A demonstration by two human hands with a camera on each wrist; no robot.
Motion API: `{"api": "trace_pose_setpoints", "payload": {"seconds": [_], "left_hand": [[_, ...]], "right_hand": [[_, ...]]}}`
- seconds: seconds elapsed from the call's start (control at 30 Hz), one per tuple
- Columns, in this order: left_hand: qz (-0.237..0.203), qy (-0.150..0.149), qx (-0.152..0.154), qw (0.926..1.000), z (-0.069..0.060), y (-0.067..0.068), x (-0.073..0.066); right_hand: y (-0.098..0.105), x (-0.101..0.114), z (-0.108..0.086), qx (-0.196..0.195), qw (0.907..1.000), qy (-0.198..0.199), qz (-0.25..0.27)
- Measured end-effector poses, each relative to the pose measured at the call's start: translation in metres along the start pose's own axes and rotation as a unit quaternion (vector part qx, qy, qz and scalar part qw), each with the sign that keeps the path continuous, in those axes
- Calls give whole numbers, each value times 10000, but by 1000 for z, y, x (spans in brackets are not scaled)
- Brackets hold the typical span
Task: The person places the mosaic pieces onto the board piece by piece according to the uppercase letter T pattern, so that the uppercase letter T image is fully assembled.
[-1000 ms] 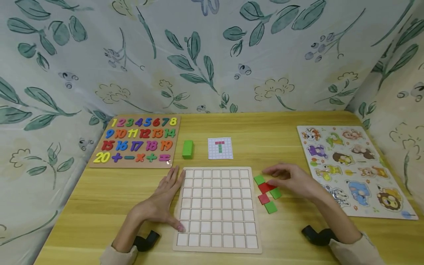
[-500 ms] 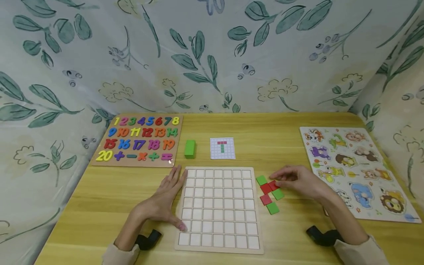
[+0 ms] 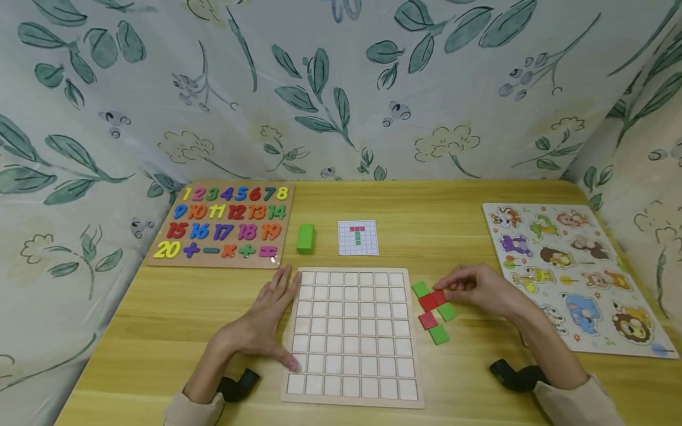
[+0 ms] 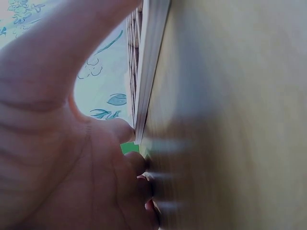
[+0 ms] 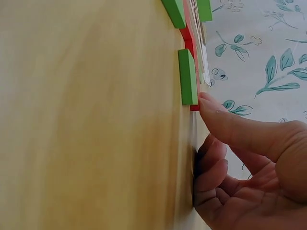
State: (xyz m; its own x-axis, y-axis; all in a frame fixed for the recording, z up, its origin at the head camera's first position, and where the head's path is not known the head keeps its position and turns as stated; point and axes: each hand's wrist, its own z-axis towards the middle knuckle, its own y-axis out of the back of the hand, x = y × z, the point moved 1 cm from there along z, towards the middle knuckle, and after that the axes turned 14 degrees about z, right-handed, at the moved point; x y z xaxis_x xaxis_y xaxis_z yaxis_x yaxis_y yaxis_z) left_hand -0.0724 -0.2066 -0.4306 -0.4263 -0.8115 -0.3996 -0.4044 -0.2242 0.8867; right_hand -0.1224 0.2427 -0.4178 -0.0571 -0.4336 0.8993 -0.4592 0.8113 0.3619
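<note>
A wooden grid board [image 3: 351,404] with rows of pale square cells lies in front of me. My left hand [image 3: 260,325] rests along its left edge with fingers spread, the thumb on the lower left corner area. In the left wrist view, the palm and thumb fill the left side beside the board's edge [image 4: 152,52]. Right of the board, my right hand [image 3: 482,290] pinches a red square tile [image 3: 438,296] between thumb and index finger. Several loose tiles lie there, including a green tile [image 3: 439,335] and a red tile [image 3: 427,320]. In the right wrist view, the thumb [image 5: 240,129] touches the red tile's end.
A small card [image 3: 358,248] with a red and green T pattern lies behind the board, beside a green block [image 3: 306,239]. A number puzzle [image 3: 213,222] stands back left, an animal puzzle [image 3: 581,284] at right. Patterned fabric [image 3: 341,89] hangs behind the table.
My right hand has shifted slightly to the right, and the red tile beneath its fingertips shows more fully. My left hand has kept its place on the board. The head view has shifted a little.
</note>
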Motion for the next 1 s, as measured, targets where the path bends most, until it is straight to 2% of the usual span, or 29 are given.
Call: {"api": "trace_pose_setpoints", "payload": {"seconds": [0.27,0.7,1.0], "left_hand": [[38,-2,12,10000,1,0,0],[41,-18,-19,10000,2,-2,2],[56,-55,-50,10000,1,-2,2]], "right_hand": [[-3,1,2,-297,9991,-282,-44],[3,-3,2,-22,9995,-205,230],[1,-2,3,-50,9999,-106,86]]}}
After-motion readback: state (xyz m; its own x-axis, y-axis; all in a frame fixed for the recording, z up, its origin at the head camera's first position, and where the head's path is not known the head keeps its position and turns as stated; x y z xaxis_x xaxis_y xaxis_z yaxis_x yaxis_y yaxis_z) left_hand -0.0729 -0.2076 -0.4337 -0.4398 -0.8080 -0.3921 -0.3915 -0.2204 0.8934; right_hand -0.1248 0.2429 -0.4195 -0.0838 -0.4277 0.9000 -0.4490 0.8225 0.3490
